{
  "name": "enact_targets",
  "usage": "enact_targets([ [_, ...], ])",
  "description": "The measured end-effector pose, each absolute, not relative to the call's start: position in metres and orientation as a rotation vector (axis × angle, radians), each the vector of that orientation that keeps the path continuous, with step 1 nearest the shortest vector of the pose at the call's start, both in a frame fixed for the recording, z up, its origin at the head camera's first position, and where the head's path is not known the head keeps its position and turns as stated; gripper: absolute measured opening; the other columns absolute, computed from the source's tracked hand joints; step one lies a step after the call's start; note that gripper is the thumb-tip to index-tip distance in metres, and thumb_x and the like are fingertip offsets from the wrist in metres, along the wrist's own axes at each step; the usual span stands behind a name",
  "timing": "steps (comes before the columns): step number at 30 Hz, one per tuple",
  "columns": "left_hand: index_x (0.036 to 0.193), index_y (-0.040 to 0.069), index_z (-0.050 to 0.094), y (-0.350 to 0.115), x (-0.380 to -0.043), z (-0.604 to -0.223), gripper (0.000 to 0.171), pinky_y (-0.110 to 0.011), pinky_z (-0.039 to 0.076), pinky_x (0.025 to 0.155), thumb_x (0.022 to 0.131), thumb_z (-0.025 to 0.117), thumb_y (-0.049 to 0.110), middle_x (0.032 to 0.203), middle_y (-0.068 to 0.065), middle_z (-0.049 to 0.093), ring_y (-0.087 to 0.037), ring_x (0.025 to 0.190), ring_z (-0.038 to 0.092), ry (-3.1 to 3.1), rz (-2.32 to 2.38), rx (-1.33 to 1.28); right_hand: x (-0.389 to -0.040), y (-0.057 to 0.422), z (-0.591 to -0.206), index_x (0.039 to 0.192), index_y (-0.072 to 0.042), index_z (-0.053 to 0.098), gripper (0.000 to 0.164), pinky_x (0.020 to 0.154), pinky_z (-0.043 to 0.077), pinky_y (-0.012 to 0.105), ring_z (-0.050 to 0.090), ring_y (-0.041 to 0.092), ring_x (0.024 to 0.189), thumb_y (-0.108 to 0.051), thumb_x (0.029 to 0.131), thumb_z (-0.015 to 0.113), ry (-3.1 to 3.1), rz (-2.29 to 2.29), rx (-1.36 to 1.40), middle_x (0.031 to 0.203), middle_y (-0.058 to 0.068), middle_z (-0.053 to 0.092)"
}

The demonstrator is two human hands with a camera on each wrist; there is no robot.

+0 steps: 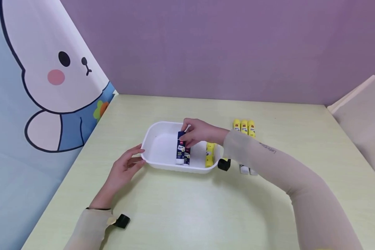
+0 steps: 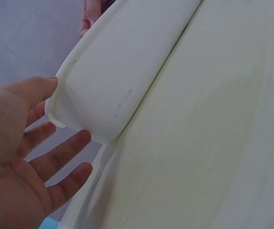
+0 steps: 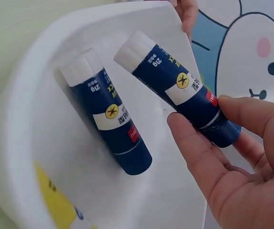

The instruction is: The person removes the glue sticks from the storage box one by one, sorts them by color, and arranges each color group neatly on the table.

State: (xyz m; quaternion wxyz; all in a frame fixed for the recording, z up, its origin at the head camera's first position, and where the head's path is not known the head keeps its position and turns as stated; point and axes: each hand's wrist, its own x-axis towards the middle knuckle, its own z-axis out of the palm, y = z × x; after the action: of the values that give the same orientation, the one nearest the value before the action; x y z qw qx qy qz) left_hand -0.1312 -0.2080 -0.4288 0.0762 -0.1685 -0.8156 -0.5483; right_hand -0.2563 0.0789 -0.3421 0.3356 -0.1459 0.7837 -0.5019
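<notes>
My right hand (image 1: 200,132) pinches a dark blue glue stick (image 3: 170,81) near its capped end, thumb on one side and fingers on the other. It is held tilted over the white tray (image 1: 162,167). A second blue glue stick (image 3: 108,114) lies inside the tray beside it, partly hidden in the head view. A yellow glue stick (image 1: 209,155) lies toward the tray's right end. My left hand (image 1: 125,170) is at the tray's left end; its thumb touches the rim in the left wrist view, the other fingers loosely extended along the end wall.
Right of the tray, several yellow glue sticks (image 1: 244,126) lie side by side, partly hidden by my right forearm. White ends (image 1: 244,169) of glue sticks show below the forearm. A purple panel (image 1: 218,52) stands behind the pale table (image 1: 181,211); a rabbit-print cloth (image 1: 59,93) hangs left.
</notes>
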Motion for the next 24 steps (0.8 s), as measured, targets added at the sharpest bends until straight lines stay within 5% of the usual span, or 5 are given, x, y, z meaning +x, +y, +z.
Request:
enact_targets([
  [24,0.128,-0.004,0.059,-0.211,-0.133,-0.432,0.036,-0.015,0.053,0.084,0.092,0.064,-0.007,0.147,-0.022,0.046,-0.042,0.106,0.064,-2.434,-1.660,-0.517,-0.242,0.134,-0.339,0.116,-0.004,0.056,0.021,0.082,0.059,0.050,0.068,0.034,0.094,-0.008,0.097,0.065,2.139,-1.639,-0.426,0.113,0.022,0.061],
])
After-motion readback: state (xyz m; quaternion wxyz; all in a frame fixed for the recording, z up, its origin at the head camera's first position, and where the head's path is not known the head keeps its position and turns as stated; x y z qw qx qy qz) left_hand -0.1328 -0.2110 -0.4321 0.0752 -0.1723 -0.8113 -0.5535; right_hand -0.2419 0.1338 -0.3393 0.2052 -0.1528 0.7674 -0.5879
